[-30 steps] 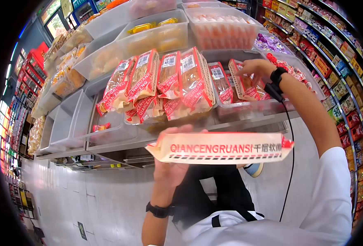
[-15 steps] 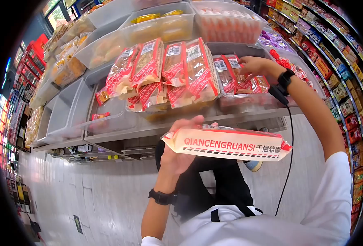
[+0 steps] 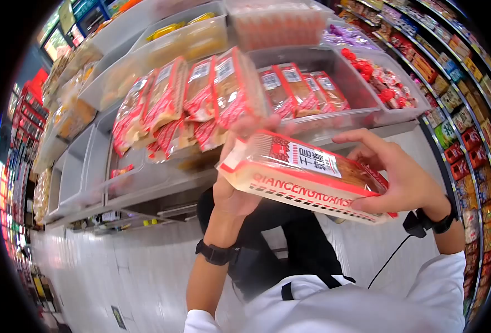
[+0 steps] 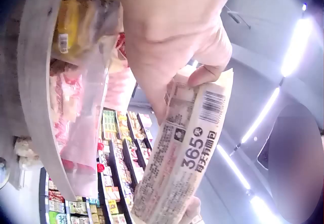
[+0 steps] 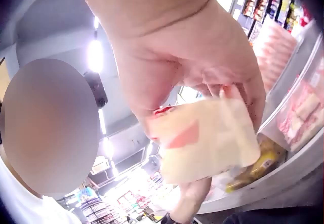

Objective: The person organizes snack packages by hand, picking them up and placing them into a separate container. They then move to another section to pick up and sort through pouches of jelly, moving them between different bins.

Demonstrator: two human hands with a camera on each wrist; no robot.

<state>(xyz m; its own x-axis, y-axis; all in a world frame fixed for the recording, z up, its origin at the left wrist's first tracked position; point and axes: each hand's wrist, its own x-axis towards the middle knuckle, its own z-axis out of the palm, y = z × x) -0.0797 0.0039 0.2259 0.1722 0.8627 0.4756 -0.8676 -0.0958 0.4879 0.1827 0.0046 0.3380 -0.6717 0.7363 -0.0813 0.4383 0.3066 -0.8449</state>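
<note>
The left hand (image 3: 233, 188) has its fingers clamped on the left end of a wrapped bread pack (image 3: 290, 188), which is held in the air nearer the body than the clear bin (image 3: 359, 91), tilted with its window upward; a steady, light hold probably serves best, since the bread looks soft and could dent. The right hand (image 3: 392, 172) is clamped on the right end, thumb across the cream side and fingers beyond; I would match the pressure of the 2 hands and turn both ends together, so that the wrapper does not twist. As for writing, the stacked packs (image 3: 231, 83) at the left carry red lettering, too blurred to read in full. On the held pack, the cream side reads QIANCENGRUANS (the right thumb covers what follows), the white label (image 3: 316, 160) shows 千层, and the underside, seen from the left wrist, bears a barcode (image 4: 212, 106) and a large 365. The shelf goods (image 3: 445, 133) at far right are too small to read.
</note>
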